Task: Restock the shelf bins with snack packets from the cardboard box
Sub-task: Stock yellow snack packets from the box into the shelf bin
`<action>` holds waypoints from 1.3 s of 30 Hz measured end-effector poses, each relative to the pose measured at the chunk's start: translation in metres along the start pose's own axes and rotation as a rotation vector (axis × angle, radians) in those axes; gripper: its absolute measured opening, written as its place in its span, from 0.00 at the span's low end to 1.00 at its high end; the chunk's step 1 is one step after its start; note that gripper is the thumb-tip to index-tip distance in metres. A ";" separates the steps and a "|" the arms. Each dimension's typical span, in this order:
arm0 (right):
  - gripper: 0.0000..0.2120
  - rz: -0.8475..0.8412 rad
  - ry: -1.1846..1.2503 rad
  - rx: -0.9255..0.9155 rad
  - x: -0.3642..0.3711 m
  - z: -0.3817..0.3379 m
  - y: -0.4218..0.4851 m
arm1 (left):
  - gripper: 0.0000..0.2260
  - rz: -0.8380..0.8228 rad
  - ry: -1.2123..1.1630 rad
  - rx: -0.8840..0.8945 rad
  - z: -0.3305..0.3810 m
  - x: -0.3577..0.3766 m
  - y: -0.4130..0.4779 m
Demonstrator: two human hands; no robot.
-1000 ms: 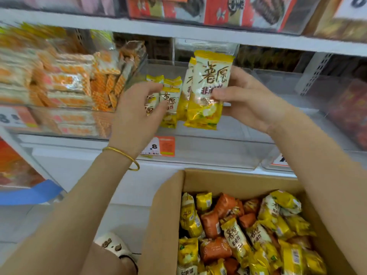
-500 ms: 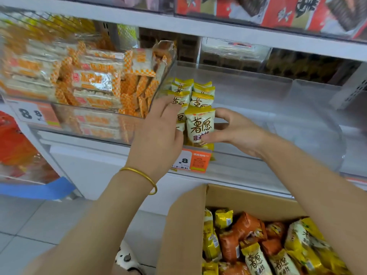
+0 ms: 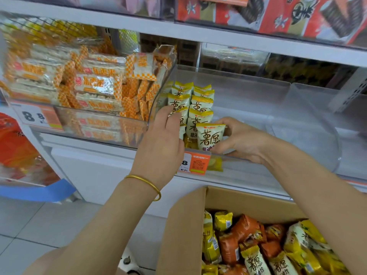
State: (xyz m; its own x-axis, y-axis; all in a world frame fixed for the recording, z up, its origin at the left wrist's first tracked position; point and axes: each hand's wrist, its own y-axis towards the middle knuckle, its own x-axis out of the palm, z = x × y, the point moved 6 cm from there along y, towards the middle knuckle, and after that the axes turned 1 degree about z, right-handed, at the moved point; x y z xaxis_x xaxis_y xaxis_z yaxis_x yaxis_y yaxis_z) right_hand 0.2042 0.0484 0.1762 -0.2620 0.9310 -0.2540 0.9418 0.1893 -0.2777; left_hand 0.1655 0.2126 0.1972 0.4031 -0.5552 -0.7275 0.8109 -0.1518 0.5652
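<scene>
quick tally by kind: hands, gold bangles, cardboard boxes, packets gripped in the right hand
hands: 2 (left hand, right hand)
gold bangle: 1
cardboard box: 1
yellow packet gripped by the right hand: 1
total: 5

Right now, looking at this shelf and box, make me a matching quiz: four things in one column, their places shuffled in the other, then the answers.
Things:
1. gold bangle
2. dark orange packets
3. checkered packets
4. front yellow packet

Places:
A. held by the right hand
B. left of the yellow rows
C. at the wrist of the left hand
D. inside the cardboard box

Pairs: 1-C, 2-D, 3-B, 4-A
</scene>
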 end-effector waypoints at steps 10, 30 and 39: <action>0.28 0.120 -0.310 -0.024 0.018 -0.008 0.007 | 0.22 0.032 -0.017 0.013 0.000 0.001 0.000; 0.09 0.335 -0.308 -0.403 -0.004 0.010 -0.150 | 0.15 -0.070 -0.053 0.320 0.083 0.008 -0.080; 0.06 0.212 -0.369 0.161 0.007 0.226 -0.118 | 0.16 -0.556 0.102 0.407 0.077 0.095 -0.131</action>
State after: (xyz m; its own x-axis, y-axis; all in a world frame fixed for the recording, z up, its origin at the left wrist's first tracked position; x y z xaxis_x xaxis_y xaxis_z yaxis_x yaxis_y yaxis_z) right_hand 0.0436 -0.0381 -0.0023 -0.1522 0.7646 -0.6262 0.9457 -0.0713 -0.3170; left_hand 0.0645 0.1173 0.0838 0.0281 -0.2299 -0.9728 0.6927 -0.6971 0.1848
